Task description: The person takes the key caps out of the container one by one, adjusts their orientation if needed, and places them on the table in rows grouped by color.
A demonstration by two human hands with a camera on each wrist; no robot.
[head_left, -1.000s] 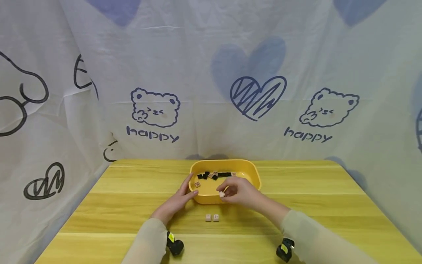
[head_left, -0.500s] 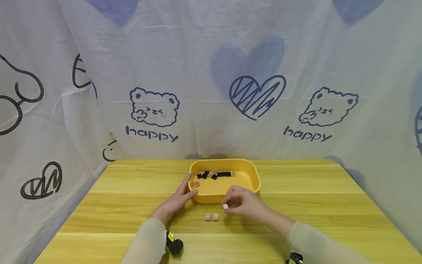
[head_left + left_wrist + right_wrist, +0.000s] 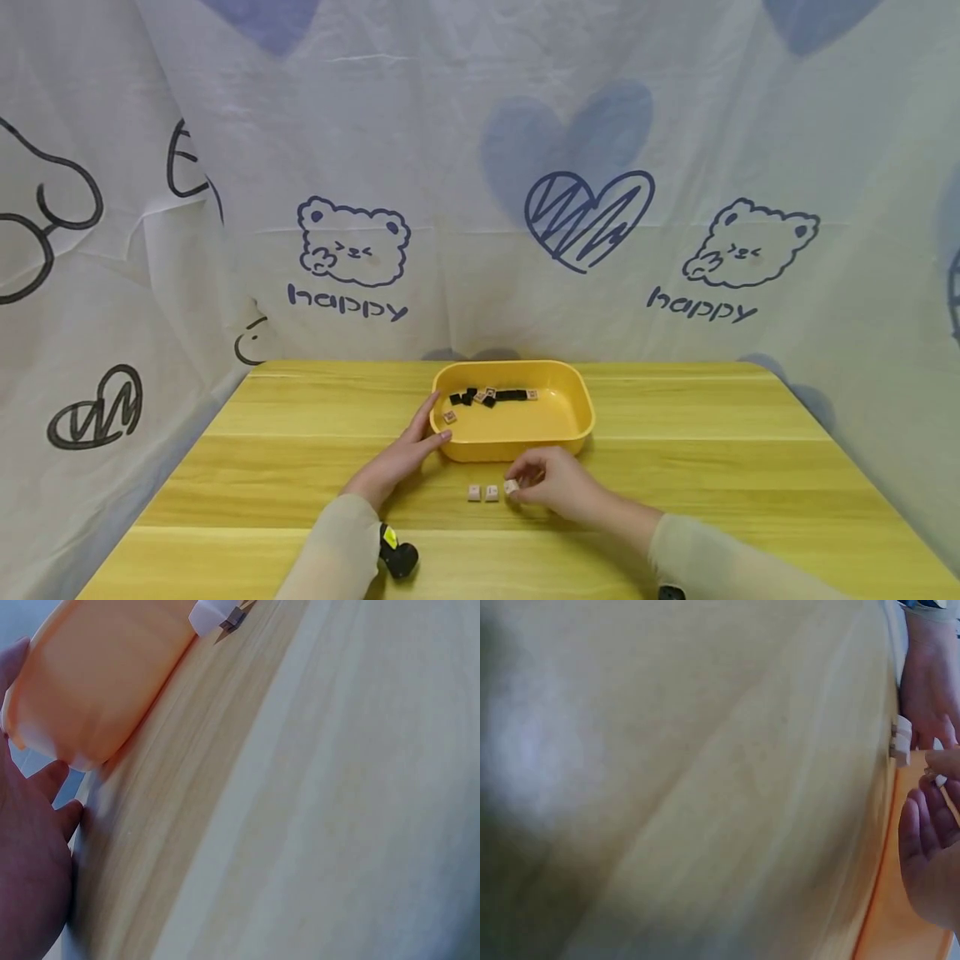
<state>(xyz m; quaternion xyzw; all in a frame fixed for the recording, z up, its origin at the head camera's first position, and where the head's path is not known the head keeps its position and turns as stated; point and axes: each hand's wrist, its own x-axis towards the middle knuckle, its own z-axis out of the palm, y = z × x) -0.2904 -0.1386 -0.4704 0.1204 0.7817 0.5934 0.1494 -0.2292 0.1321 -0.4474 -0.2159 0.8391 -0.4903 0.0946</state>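
Thumb and index finger of the right hand (image 3: 561,485) (image 3: 934,879) pinch a small white keycap (image 3: 512,487), just right of two white keycaps (image 3: 474,493) (image 3: 492,493) on the table, in front of the yellow tray (image 3: 480,452). The left hand (image 3: 396,465) (image 3: 34,859) grips the tray's left end, thumb at the near rim and fingers along the side. In the left wrist view the tray (image 3: 112,682) looks orange. Whether the pinched keycap touches the table cannot be told.
Inside the tray lie several black keycaps (image 3: 512,396) and several light ones, one (image 3: 449,417) near its left end. The wooden table (image 3: 675,467) reaches back to a patterned cloth (image 3: 465,167). A black wrist device (image 3: 400,559) sits at the left sleeve.
The right hand has carried its keycap from over the tray's near side toward the table, beside the two others. The left hand stays on the tray.
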